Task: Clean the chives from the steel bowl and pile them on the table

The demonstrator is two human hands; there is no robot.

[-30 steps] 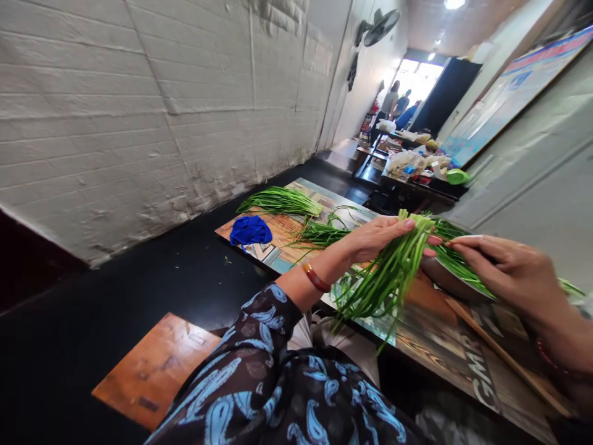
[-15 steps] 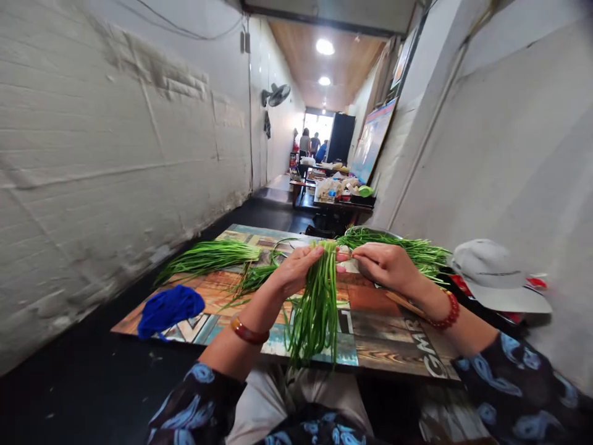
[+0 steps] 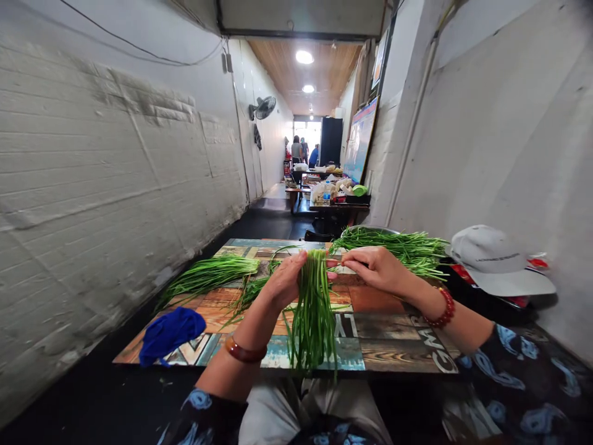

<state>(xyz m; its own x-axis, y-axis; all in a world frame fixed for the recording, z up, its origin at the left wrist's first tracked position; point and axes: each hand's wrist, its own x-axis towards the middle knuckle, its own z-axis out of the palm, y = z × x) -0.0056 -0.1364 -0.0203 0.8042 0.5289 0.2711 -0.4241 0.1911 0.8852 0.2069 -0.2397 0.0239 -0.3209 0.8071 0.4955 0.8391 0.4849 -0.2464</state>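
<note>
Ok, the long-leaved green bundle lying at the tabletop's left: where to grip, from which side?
Probably the pale stalk end, from the right: stalks gather there, facing the left hand, while the thin green leaves splay leftward.

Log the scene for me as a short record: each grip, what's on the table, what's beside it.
left grip: left hand around a bunch of long greens, pale ends up, leaves hanging
right grip: right hand, thumb and forefinger pinched near the pale ends; a held strand can't be made out
table, left: loose greens; blue cloth near the edge
table, far right: more greens in a metal bowl, overhanging it
right of table: pale cap
</note>
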